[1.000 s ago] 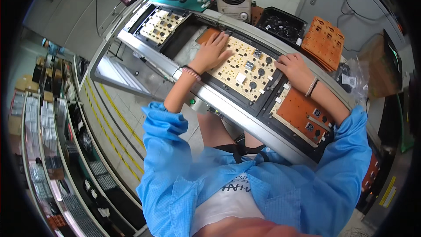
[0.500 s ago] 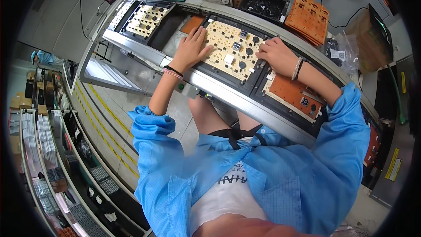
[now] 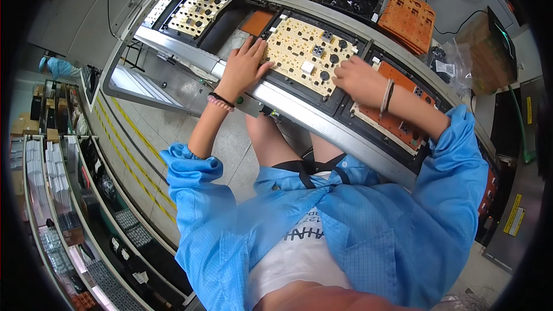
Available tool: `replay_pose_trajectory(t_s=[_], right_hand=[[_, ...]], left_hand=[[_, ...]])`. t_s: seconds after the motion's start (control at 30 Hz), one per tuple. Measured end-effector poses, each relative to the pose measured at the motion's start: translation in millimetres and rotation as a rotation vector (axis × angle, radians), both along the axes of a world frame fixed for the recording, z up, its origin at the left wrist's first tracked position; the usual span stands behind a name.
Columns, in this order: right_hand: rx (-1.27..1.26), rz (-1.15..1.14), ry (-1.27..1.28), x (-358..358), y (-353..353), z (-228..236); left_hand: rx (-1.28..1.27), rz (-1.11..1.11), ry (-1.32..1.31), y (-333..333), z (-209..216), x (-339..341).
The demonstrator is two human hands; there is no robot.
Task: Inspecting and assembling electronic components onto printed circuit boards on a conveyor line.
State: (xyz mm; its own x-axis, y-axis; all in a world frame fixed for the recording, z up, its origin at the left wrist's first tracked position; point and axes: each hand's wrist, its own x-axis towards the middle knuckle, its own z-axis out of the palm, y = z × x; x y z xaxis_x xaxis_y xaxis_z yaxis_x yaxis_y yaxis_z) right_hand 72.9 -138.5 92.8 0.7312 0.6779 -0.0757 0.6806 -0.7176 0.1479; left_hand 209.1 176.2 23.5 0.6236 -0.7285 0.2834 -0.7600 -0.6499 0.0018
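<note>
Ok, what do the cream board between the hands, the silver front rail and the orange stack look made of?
Cream board: probably rigid circuit-board laminate, matte, with small components dotted across it.
Silver front rail: metal, by its satin sheen and bright highlights; aluminium or steel, can't tell.
Orange stack: perhaps plastic or resin panels, dull and evenly coloured, with recesses.
</note>
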Motion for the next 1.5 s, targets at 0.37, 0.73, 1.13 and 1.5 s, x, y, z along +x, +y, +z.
replay_pose_trajectory(t_s=[0.37,0.73,1.13,1.5], right_hand=[[0.117,-0.194,-0.149,56.4,7.7,-20.5],[-0.107,-0.426,-0.045,88.6,-1.4,-12.0],[-0.249,-0.419,-0.374,121.8,-180.8,12.4],[-0.644,-0.620,-0.074,75.3,-221.3,41.2]], left_hand=[[-0.092,-0.313,-0.083,-68.6,21.0,-72.2],[-0.197,-0.395,0.002,-71.4,33.6,-67.9],[-0.751,-0.150,0.168,-61.3,6.2,-77.0],[-0.772,-0.083,0.159,-49.6,-2.9,-92.8]])
